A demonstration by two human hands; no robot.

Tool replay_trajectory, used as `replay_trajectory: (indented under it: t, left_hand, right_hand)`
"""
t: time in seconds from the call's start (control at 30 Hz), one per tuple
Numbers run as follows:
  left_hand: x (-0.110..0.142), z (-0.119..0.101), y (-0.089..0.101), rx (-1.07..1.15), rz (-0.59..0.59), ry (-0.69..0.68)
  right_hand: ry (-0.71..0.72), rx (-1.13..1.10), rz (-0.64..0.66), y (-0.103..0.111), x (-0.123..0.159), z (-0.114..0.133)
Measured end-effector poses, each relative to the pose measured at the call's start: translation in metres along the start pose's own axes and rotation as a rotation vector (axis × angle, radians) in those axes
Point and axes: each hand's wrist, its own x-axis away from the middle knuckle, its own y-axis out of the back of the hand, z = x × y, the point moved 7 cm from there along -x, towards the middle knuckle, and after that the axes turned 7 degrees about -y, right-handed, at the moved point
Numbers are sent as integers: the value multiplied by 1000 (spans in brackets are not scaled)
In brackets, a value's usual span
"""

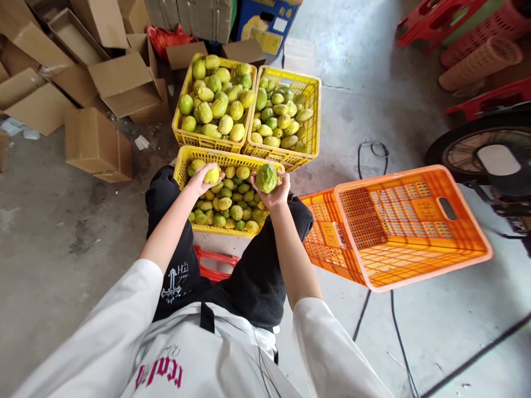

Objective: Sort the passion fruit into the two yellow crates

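My left hand [203, 179] is closed around a yellow lemon [212, 175], held above the left part of the front yellow crate [180, 171]. On the right side of that crate, my right hand [277, 193] grips a large, bumpy green lemon [266, 178] from below, its palm turned up. Beneath both hands lie many smaller green and yellow lemons [225, 203]. Behind stand two more yellow crates: the left one [209, 145] is heaped with large lemons [218, 105], while the right one [286, 157] holds smaller ones [284, 119].
Two orange crates, one fitted partly inside the other, lie tipped at the right [415, 282]. Cardboard boxes [93, 141] pile up at the left. Black cables [400, 331] run across the floor near a wheel [485, 143]. A red stool [215, 258] shows between my legs.
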Motion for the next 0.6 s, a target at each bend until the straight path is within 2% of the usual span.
replay_trajectory:
  t: [0.17, 0.4, 0.6]
  left_hand:
    - [2, -3, -1, -11, -43, -14]
    - [0, -4, -1, -19, 1, 22]
    - [1, -9, 3, 80, -59, -33]
  right_hand:
    - [-13, -1, 3, -2, -1, -2]
    - [9, -30, -48, -1, 2, 2]
    - [-9, 5, -32, -1, 1, 0]
